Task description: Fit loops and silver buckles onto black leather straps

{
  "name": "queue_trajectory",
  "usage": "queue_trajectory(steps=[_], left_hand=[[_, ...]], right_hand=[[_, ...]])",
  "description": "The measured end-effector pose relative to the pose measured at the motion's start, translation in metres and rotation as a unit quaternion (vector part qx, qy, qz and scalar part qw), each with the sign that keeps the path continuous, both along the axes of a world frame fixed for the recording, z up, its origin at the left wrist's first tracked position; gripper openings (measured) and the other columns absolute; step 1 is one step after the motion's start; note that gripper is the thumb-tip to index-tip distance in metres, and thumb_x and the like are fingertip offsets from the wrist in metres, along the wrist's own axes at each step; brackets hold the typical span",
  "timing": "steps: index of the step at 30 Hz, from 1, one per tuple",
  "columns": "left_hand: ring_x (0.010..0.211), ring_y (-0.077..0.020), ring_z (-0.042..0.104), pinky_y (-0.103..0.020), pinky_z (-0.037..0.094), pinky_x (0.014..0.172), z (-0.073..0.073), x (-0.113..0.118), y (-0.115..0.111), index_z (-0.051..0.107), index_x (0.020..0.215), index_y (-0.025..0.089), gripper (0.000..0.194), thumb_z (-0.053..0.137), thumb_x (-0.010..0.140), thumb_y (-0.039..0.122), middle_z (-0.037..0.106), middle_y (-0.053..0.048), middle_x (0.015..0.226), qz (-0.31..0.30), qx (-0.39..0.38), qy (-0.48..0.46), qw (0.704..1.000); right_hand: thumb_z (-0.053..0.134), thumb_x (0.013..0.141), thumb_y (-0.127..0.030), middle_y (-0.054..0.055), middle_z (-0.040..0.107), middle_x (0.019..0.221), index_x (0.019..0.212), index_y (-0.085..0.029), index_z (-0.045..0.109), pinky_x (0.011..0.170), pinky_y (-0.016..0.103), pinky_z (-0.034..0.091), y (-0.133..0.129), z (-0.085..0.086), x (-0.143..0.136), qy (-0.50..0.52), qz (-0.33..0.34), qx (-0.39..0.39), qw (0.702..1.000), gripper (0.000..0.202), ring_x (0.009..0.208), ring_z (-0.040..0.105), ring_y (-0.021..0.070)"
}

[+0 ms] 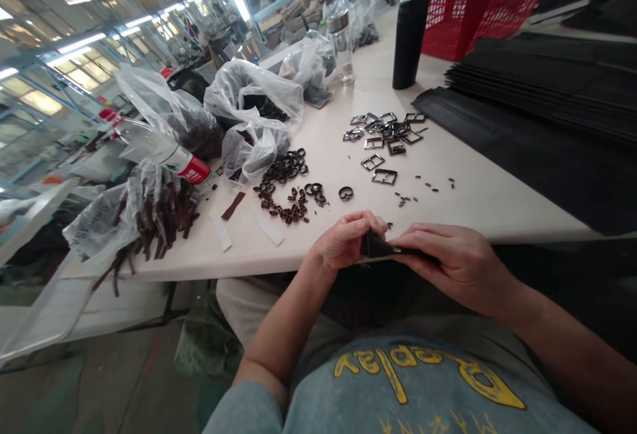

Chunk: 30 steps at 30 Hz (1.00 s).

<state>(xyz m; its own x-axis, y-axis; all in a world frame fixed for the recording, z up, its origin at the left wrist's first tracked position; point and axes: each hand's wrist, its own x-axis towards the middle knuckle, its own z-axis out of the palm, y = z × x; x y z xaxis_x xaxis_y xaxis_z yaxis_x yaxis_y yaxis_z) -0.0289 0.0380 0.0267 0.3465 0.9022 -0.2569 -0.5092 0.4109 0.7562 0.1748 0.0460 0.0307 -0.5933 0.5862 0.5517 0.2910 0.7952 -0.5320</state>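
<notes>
At the table's front edge, my left hand [343, 240] is closed, its fingers pinching one end of a dark leather strap [377, 247]. My right hand [455, 265] grips the same strap from the other side, thumb and fingers pressed along it. A small shiny metal spot shows on the strap between the hands; I cannot tell what it is. Just beyond the hands lie small dark pins [402, 200] and a single black strap loop [346, 193]. Farther off is a pile of metal buckles [385, 132]. Brown and black strap loops [286, 212] are heaped to the left.
Plastic bags [253, 95] of parts, brown leather strips [162, 215] and a bottle with a red label [186, 163] crowd the left side. A glass bottle [341, 49] and black flask [411, 39] stand at the back. Black sheets [542, 135] and a red basket [458, 9] are right.
</notes>
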Motion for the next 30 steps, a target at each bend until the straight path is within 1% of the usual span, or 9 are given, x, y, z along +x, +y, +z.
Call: queue_trajectory(steps=[3,6,10,16,18,20,23,27,30], left_hand=[[0.060,-0.0099,0.049,-0.025,0.042,0.058,-0.001,0.003,-0.002,0.064,0.063,0.018,0.049,0.094,0.048,0.054,0.055,0.001,0.068,-0.034,-0.010,-0.011,0.999],[0.057,-0.0086,0.048,-0.023,0.041,0.055,-0.001,0.006,-0.004,0.068,0.066,0.016,0.051,0.092,0.050,0.058,0.056,0.002,0.064,0.010,-0.013,0.019,1.000],[0.074,-0.0127,0.063,-0.025,0.049,0.074,0.000,0.019,-0.016,0.078,0.088,0.015,0.048,0.086,0.064,0.056,0.072,-0.004,0.081,0.123,0.026,0.051,0.991],[0.118,-0.0300,0.065,-0.041,0.044,0.107,-0.012,0.041,-0.039,0.074,0.119,0.016,0.047,0.075,0.082,0.045,0.075,-0.013,0.119,0.117,0.028,0.044,0.992],[0.127,-0.0304,0.060,-0.043,0.039,0.114,-0.013,0.040,-0.042,0.071,0.125,0.018,0.044,0.065,0.091,0.045,0.071,-0.012,0.129,0.112,0.060,0.087,0.988],[0.133,-0.0299,0.055,-0.043,0.037,0.117,-0.010,0.035,-0.044,0.071,0.125,0.020,0.042,0.053,0.098,0.045,0.063,-0.010,0.140,0.098,0.119,0.153,0.976],[0.140,-0.0308,0.047,-0.045,0.035,0.120,-0.004,0.029,-0.045,0.068,0.132,0.025,0.043,0.045,0.101,0.045,0.048,-0.006,0.156,0.040,0.223,0.272,0.935],[0.142,-0.0340,0.043,-0.051,0.038,0.118,-0.005,0.029,-0.044,0.059,0.141,0.031,0.048,0.047,0.098,0.049,0.035,-0.004,0.164,0.015,0.278,0.376,0.884],[0.135,-0.0340,0.051,-0.049,0.051,0.106,-0.008,0.031,-0.043,0.059,0.140,0.032,0.048,0.046,0.098,0.051,0.032,-0.004,0.165,0.015,0.257,0.384,0.887]], right_hand=[[0.059,0.095,-0.024,0.002,0.075,0.085,0.095,-0.024,0.069,0.068,0.029,0.052,-0.006,-0.002,0.002,0.003,0.007,-0.018,1.000,0.010,0.074,0.069,0.0177],[0.059,0.097,-0.026,0.003,0.075,0.086,0.095,-0.023,0.069,0.068,0.030,0.052,-0.009,-0.005,0.002,0.003,-0.015,-0.003,1.000,0.011,0.074,0.070,0.0184],[0.057,0.097,-0.022,0.005,0.074,0.084,0.098,-0.020,0.066,0.066,0.030,0.051,-0.008,-0.009,0.001,-0.005,-0.090,0.047,0.995,0.010,0.073,0.070,0.0194],[0.053,0.097,-0.019,0.008,0.076,0.089,0.095,-0.018,0.066,0.069,0.032,0.052,-0.013,-0.018,-0.007,-0.029,-0.138,0.083,0.986,0.013,0.078,0.073,0.0222],[0.056,0.095,-0.023,0.007,0.077,0.088,0.096,-0.019,0.067,0.067,0.033,0.053,-0.015,-0.017,-0.006,-0.028,-0.136,0.004,0.990,0.012,0.076,0.073,0.0230],[0.062,0.091,-0.031,0.006,0.077,0.090,0.103,-0.021,0.068,0.065,0.032,0.054,-0.013,-0.013,-0.003,-0.025,-0.084,-0.147,0.985,0.017,0.075,0.072,0.0224],[0.064,0.090,-0.043,0.007,0.077,0.103,0.114,-0.022,0.068,0.077,0.033,0.058,-0.008,-0.006,0.004,0.028,0.040,-0.353,0.934,0.032,0.089,0.073,0.0238],[0.063,0.090,-0.053,0.009,0.078,0.101,0.105,-0.019,0.075,0.084,0.036,0.057,0.001,-0.008,0.006,0.080,0.078,-0.442,0.890,0.038,0.096,0.071,0.0280],[0.060,0.091,-0.056,0.008,0.078,0.091,0.099,-0.018,0.077,0.078,0.035,0.056,0.002,-0.015,0.005,0.067,0.085,-0.449,0.887,0.042,0.087,0.071,0.0262]])
